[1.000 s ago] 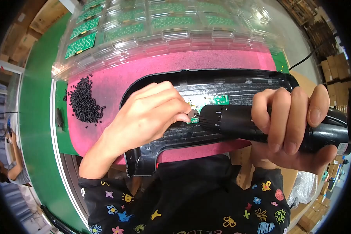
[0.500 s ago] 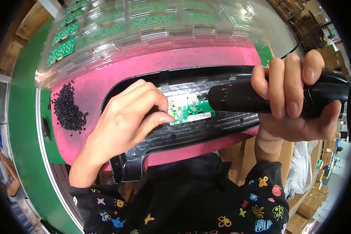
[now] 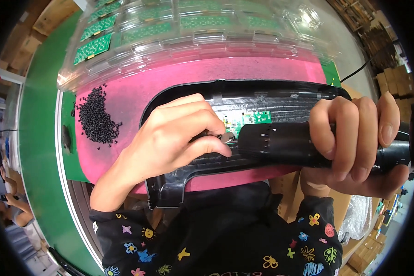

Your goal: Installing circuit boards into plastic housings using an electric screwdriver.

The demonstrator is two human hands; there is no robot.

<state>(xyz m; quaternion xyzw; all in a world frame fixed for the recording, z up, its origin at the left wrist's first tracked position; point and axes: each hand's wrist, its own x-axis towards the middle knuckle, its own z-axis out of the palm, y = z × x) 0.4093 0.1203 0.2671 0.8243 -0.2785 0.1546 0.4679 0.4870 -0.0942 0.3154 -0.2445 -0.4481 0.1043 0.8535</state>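
A black electric screwdriver lies almost level in my right hand, its fingers wrapped round the barrel. Its metal tip points left, at the thumb and forefinger of my left hand. These two fingers are closed by the tip; anything small between them is hidden. Under the tip and fingers is a green circuit board, partly covered by both. The board sits inside a long black plastic housing, which lies hollow side up.
The housing rests on a pink mat on a green table. A pile of tiny black, screw-like pieces lies left on the mat. Clear plastic trays of green boards stand at the back. Bubble wrap and cardboard boxes are at the right.
The screwdriver's front end has come nearer to me, over the board's lower edge. My left fingers have gone from the board's left edge to the screwdriver tip. The whole view has shifted slightly.
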